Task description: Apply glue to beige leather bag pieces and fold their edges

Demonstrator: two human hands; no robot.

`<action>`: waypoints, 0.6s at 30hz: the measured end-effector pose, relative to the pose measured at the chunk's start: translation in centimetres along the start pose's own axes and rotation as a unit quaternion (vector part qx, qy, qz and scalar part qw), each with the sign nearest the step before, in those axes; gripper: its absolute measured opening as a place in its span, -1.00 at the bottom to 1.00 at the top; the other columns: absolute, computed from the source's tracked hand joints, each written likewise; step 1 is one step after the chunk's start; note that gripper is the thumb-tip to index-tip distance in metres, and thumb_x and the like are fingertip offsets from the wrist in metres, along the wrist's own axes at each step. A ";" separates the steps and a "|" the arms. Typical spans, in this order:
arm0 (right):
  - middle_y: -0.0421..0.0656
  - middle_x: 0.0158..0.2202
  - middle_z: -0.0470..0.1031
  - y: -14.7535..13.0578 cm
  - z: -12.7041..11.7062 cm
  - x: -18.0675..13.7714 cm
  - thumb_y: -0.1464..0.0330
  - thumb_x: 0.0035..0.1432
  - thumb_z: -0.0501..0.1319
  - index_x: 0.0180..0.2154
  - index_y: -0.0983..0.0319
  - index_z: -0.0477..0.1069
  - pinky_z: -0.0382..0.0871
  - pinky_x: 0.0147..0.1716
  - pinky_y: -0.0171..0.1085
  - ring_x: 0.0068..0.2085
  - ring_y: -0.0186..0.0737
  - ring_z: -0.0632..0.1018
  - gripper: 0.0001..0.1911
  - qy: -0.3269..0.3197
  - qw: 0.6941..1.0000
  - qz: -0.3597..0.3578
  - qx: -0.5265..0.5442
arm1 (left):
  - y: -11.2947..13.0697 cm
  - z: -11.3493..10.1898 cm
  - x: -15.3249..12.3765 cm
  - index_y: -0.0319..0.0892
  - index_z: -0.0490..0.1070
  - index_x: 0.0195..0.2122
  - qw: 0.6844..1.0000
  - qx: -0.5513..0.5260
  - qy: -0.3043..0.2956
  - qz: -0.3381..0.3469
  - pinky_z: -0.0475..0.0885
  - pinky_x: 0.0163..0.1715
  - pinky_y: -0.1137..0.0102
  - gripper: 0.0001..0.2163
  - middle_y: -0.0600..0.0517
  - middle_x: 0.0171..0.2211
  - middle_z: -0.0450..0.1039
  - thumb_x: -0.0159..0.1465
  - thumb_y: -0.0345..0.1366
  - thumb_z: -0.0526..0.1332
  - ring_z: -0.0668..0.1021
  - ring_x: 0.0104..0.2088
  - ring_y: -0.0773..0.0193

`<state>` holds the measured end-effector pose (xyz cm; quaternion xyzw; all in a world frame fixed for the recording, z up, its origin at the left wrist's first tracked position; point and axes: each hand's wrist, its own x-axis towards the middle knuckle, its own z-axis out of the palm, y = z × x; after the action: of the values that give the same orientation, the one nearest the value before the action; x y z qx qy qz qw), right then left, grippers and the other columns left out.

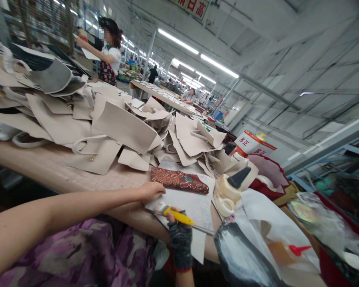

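Well, brush [179, 216] in right hand [181, 236], black object [239, 177] in cream jug [226, 190]

"How many hands?"
"Two, left hand [153, 191] and right hand [180, 232]."
"Tools?"
"One yellow-handled brush [182, 217], in the right fingers."
"Patterned cloth bundles?"
"One patterned cloth bundle [182, 180], by the left fingertips."
"Beige pieces [127, 126] beyond?"
"Overlapping; I can't count them."
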<state>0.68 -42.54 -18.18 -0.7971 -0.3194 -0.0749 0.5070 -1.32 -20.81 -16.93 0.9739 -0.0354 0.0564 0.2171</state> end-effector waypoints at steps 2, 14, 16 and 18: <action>-0.04 -0.35 0.55 -0.9 1.9 -0.2 0.10 0.18 0.11 -0.33 0.26 0.45 0.45 -0.23 -0.15 -0.30 -0.13 0.56 -0.64 -0.032 0.999 -0.005 0.013 | 0.0 0.0 -0.1 -0.13 0.47 -0.12 0.999 -0.027 -0.009 -0.020 0.34 -0.22 0.48 -0.75 0.02 -0.17 0.55 0.25 -0.38 0.07 0.53 -0.18 0.25; -0.09 -0.42 0.53 -5.1 3.4 0.0 0.20 0.16 0.14 -0.38 0.22 0.47 0.38 -0.28 -0.17 -0.35 -0.13 0.52 -0.75 -0.047 0.995 -0.060 -0.071 | -0.5 -0.7 0.1 -0.20 0.43 -0.07 0.989 -0.124 -0.061 -0.047 0.34 -0.42 0.59 -0.70 0.08 -0.38 0.57 0.26 -0.42 -0.01 0.54 -0.41 0.40; -0.08 -0.40 0.53 -4.9 3.3 0.0 0.21 0.15 0.15 -0.37 0.23 0.48 0.37 -0.25 -0.16 -0.32 -0.11 0.53 -0.76 -0.045 0.995 -0.062 -0.065 | -0.5 -0.8 0.0 -0.19 0.44 -0.10 0.991 -0.115 -0.065 -0.038 0.35 -0.37 0.57 -0.72 0.06 -0.35 0.57 0.25 -0.42 0.02 0.54 -0.37 0.38; -0.10 -0.39 0.54 -4.2 2.5 0.2 0.22 0.15 0.16 -0.36 0.22 0.49 0.37 -0.22 -0.16 -0.31 -0.11 0.54 -0.78 -0.053 0.995 -0.061 -0.052 | -0.4 -1.2 -0.1 -0.18 0.47 -0.16 0.992 -0.100 -0.070 -0.024 0.36 -0.30 0.54 -0.77 0.04 -0.30 0.56 0.21 -0.42 0.09 0.53 -0.32 0.34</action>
<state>-2.15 -39.19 -16.10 -0.8044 -0.3894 -0.0799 0.4415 -1.51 -19.89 -16.04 0.9493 -0.0328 -0.0209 0.3119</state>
